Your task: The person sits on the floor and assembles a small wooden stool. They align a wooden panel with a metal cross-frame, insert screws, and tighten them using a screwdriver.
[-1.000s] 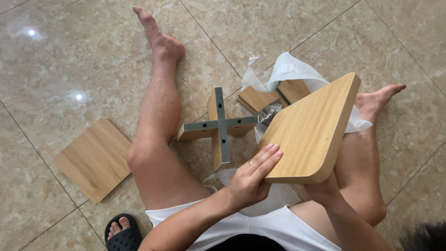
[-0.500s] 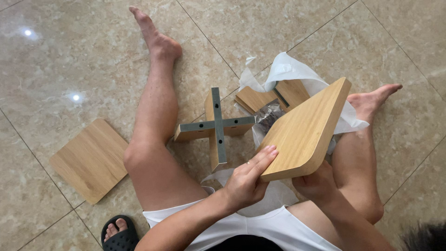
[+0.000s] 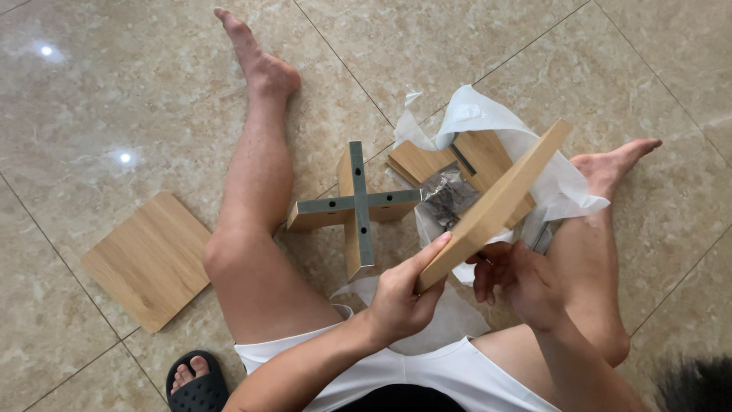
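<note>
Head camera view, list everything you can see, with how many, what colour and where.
wooden board: 1, light oak, tilted on edge in both hands
square wooden panel: 1, light oak, flat on floor, far left
cross-shaped bracket piece: 1, wood with grey metal strips, between legs
wooden parts: several, oak, on white wrapping
hardware bag: 1, clear, on wrapping
sandal: 1, black, bottom left
left hand: gripping board's lower edge
right hand: under board

light: bright, even | glare: two spots on glossy floor tiles (image 3: 122, 158); shadows: soft | focus: sharp
</note>
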